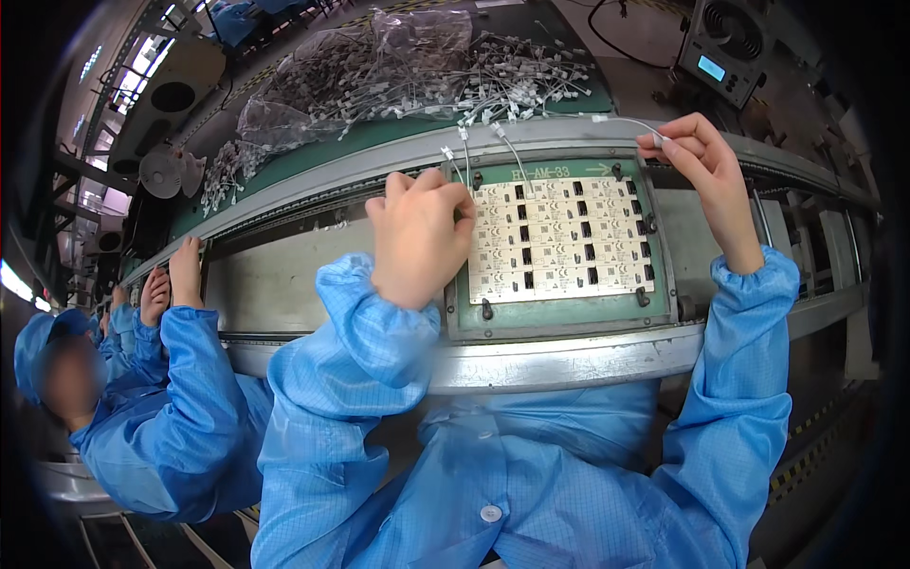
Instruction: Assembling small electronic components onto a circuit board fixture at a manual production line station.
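Observation:
My right hand [700,161], raised beyond the board's far right corner, pinches one end of a short white cable [627,119] between thumb and fingertips. The cable's other white connector points left over the metal rail. My left hand [422,232] is closed, fingers curled down at the left edge of a panel of white circuit boards [559,228]. Whatever its fingertips hold is hidden. The panel lies in a green fixture tray [569,311] with black clips. Several white cables [509,142] stand up beside my left hand along the tray's far edge.
A heap of white connector cables [517,71] with clear plastic bags [313,71] covers the green surface beyond the rail [569,365]. A grey device with a lit display [711,68] stands far right. A small fan [171,171] is far left. A co-worker in blue [180,398] sits to my left.

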A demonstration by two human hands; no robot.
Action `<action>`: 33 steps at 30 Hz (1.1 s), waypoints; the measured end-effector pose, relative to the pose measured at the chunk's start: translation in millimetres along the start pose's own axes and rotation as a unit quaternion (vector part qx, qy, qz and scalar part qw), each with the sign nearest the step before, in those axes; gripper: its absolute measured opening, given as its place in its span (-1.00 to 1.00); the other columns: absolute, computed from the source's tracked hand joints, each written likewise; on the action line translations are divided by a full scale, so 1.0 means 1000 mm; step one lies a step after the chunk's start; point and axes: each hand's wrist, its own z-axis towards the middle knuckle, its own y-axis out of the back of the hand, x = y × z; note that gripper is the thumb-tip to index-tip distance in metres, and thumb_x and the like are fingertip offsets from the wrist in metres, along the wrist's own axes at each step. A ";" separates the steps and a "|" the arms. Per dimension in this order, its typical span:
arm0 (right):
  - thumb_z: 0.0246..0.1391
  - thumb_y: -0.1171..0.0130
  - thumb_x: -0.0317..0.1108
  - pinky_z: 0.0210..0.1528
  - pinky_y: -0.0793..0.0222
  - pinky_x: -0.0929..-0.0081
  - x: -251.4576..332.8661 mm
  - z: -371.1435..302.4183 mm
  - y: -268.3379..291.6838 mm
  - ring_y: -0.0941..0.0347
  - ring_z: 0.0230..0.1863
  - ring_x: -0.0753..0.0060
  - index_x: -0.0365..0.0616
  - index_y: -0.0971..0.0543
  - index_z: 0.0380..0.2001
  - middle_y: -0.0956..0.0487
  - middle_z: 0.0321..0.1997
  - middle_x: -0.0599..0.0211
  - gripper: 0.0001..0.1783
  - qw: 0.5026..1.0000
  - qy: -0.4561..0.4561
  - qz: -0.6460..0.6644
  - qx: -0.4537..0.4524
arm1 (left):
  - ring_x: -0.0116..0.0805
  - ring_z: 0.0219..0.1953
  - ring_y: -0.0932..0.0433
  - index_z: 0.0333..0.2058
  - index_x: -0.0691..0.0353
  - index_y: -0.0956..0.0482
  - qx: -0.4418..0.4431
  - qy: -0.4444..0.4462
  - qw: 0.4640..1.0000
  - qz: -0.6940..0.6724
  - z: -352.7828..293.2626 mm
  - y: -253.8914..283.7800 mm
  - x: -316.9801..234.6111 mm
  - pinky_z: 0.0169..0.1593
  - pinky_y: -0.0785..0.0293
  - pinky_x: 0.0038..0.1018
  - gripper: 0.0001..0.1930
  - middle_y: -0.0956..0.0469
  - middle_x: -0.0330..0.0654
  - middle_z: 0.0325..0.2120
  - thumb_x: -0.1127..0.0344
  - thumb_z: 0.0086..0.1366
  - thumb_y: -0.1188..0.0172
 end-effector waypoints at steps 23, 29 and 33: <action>0.29 -0.05 -0.44 0.13 -0.37 0.50 0.007 -0.004 -0.012 -0.58 -0.05 0.46 -0.22 -0.46 -0.16 -0.66 -0.09 0.16 -0.89 1.000 -0.003 0.026 0.000 | -0.20 -0.11 -0.45 -0.54 0.20 -0.69 0.129 -0.209 0.953 0.176 0.007 0.020 -0.022 -0.05 -0.31 -0.24 -0.90 -0.56 -0.17 -0.38 0.38 0.00 -0.20; 0.31 0.02 -0.49 -0.05 -0.37 0.62 0.007 -0.012 -0.029 -0.56 -0.13 0.59 -0.25 -0.41 -0.15 -0.67 -0.07 0.17 -0.90 0.989 0.058 -0.132 -0.030 | -0.13 -0.07 -0.58 -0.37 0.04 -0.71 0.133 -0.031 0.990 0.028 0.104 0.012 0.011 0.00 -0.41 -0.12 -0.85 -0.64 -0.15 -0.28 0.28 0.14 -0.18; 0.30 0.01 -0.50 -0.25 -0.42 0.60 -0.001 -0.011 -0.042 -0.60 -0.23 0.56 -0.29 -0.39 -0.18 -0.70 -0.17 0.14 -0.91 0.971 0.127 -0.199 -0.039 | -0.06 -0.18 -0.61 -0.21 0.09 -0.66 0.078 -0.142 0.985 0.058 0.128 -0.030 0.031 -0.12 -0.51 -0.17 -0.78 -0.63 -0.13 -0.29 0.30 0.16 -0.19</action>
